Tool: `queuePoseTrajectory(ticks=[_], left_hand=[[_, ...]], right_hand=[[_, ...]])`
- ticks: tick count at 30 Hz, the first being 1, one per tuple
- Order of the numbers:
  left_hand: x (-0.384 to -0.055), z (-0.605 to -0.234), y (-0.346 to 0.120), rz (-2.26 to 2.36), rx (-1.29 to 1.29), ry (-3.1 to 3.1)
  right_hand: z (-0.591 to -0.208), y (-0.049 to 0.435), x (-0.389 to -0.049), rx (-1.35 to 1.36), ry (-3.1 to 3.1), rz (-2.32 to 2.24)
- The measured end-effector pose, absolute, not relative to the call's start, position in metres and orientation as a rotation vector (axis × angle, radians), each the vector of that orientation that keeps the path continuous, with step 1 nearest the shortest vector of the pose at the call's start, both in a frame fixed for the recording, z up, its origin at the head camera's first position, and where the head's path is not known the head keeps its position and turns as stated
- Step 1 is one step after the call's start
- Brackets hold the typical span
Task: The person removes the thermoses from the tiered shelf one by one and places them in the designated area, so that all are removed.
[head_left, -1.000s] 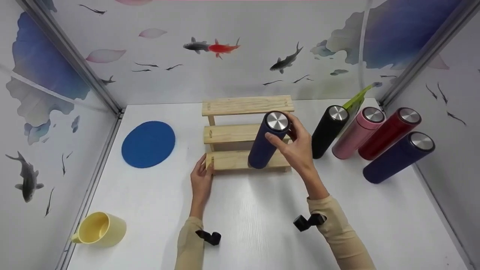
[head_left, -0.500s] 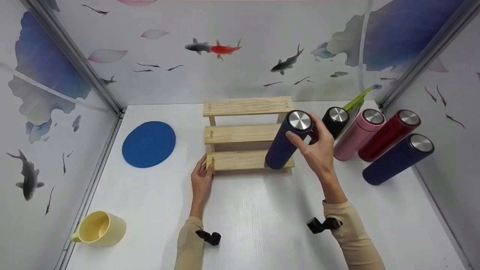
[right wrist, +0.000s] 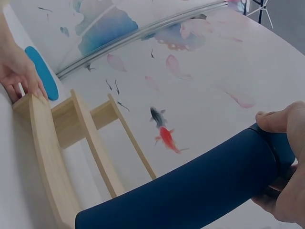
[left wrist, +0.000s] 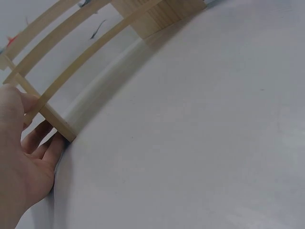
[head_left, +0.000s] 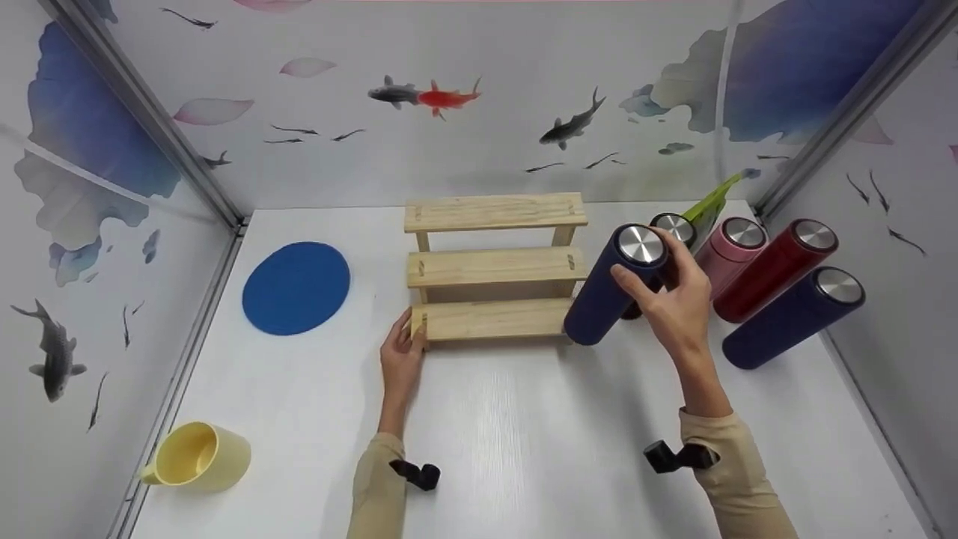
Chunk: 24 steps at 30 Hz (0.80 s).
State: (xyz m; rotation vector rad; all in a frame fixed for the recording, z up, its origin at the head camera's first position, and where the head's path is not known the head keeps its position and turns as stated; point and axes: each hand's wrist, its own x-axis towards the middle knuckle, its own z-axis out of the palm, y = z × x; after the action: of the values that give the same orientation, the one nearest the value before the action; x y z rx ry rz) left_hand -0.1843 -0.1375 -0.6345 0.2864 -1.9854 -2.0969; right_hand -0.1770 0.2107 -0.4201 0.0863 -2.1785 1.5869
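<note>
My right hand (head_left: 679, 308) grips a dark blue thermos flask (head_left: 608, 296) near its steel-topped lid, thumb on one side and fingers on the other. The flask leans, its base by the right end of the lowest step of a wooden three-step rack (head_left: 490, 320). In the right wrist view the flask (right wrist: 190, 186) crosses in front of the rack. My left hand (head_left: 402, 358) holds the left end of that lowest step. In the left wrist view the thumb of my left hand (left wrist: 26, 162) lies over the board, and the other fingers are around the side support.
Right of the rack stand a black flask (head_left: 676, 224), partly hidden, a pink flask (head_left: 724, 254), a red flask (head_left: 778, 266) and another blue flask (head_left: 793, 318). Behind them is a green object (head_left: 715, 202). A blue disc (head_left: 296, 288) and a yellow mug (head_left: 202, 457) are at left.
My right hand has carried the blue flask rightward, from over the lowest step to the rack's right end. It now covers much of the black flask. My left hand and the rack have stayed put.
</note>
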Motion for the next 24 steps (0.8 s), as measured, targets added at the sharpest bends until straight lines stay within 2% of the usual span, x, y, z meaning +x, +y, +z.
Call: queuePoseTrajectory(ticks=[7, 24], left_hand=[[-0.186, -0.637, -0.14, -2.122, 0.224, -1.921], [-0.187, -0.634, -0.139, -2.13, 0.288, -1.958]], right_hand=[[-0.42, 0.225, -0.175, 0.055, -2.154, 1.563], [-0.44, 0.266, -0.173, -0.15, -2.196, 1.492]])
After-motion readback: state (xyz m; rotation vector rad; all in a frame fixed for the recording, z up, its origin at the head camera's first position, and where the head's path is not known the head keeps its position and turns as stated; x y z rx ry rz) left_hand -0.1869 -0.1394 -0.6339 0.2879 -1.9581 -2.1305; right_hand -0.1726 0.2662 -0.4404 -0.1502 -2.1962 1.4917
